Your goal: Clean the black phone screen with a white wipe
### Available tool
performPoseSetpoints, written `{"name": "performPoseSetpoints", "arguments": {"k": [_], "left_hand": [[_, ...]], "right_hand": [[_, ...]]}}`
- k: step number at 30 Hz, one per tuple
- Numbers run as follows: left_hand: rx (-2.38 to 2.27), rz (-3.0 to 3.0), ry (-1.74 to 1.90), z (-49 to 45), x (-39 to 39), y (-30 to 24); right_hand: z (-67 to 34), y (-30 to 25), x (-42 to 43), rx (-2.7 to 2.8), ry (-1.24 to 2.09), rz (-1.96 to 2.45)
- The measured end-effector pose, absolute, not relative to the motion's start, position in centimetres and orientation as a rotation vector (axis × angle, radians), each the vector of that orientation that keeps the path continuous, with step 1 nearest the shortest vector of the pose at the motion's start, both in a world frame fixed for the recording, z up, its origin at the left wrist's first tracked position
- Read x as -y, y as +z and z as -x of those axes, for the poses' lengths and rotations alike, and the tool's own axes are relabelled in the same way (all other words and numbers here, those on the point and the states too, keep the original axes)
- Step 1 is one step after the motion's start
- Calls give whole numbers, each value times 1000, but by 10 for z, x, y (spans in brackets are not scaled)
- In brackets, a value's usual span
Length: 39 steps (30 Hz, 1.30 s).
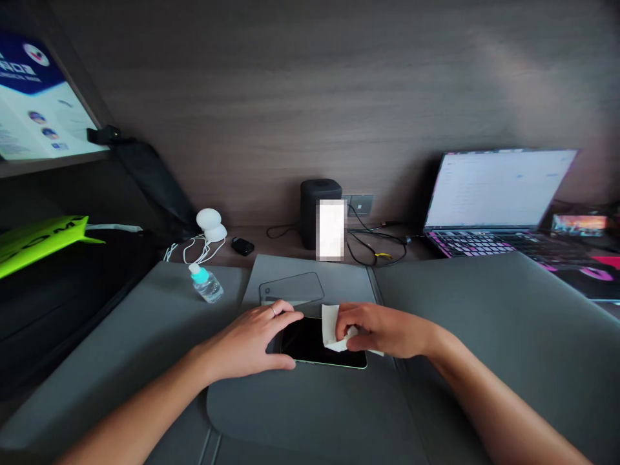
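A black-screened smartphone [305, 349] lies flat and face up on the grey mat. My left hand [256, 339] grips its left end, with the thumb at the near edge and the fingers at the far edge. In my right hand [371, 328] is a folded white tissue [330, 323], pinched between bent fingers and resting on the right part of the screen. Just beyond the phone is a clear phone case [295, 289] with a dark outline. A small clear bottle [208, 287] with a turquoise collar lies to the left of the case.
At the back stands a black cylindrical speaker [310, 219], partly behind a blurred white patch. An open laptop [498, 194] is at the right. Black cables [358, 242], a white round gadget [210, 223] and a small black object [242, 246] line the wall. A black bag [62, 297] sits left.
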State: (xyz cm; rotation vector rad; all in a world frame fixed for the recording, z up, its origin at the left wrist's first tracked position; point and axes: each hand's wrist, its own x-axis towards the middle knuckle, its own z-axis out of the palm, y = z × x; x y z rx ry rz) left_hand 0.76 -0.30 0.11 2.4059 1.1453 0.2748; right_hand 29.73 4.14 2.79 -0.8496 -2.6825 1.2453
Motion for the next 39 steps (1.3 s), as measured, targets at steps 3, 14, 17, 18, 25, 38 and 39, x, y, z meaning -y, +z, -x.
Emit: {"name": "performPoseSetpoints", "arguments": {"k": [3, 14, 17, 18, 25, 38, 39], "left_hand": [[-1151, -2408, 260, -8, 4, 2], [-1149, -2387, 273, -9, 3, 1], [-1148, -2384, 291, -8, 2, -1], [-1148, -2382, 296, -8, 2, -2], [-1167, -2363, 275, -7, 1, -5], [-1074, -2395, 300, -5, 2, 3], [-1073, -2397, 301, -6, 2, 3]], "right_hand": [[-299, 29, -42, 2694, 1237, 867], [-291, 40, -24, 2797, 1361, 792], [-285, 34, -21, 2817, 1349, 674], [-282, 32, -20, 2818, 1335, 643], [-264, 18, -17, 2717, 1100, 557], [-239, 7, -12, 2767, 666, 487], [-238, 6, -13, 2766, 646, 497]]}}
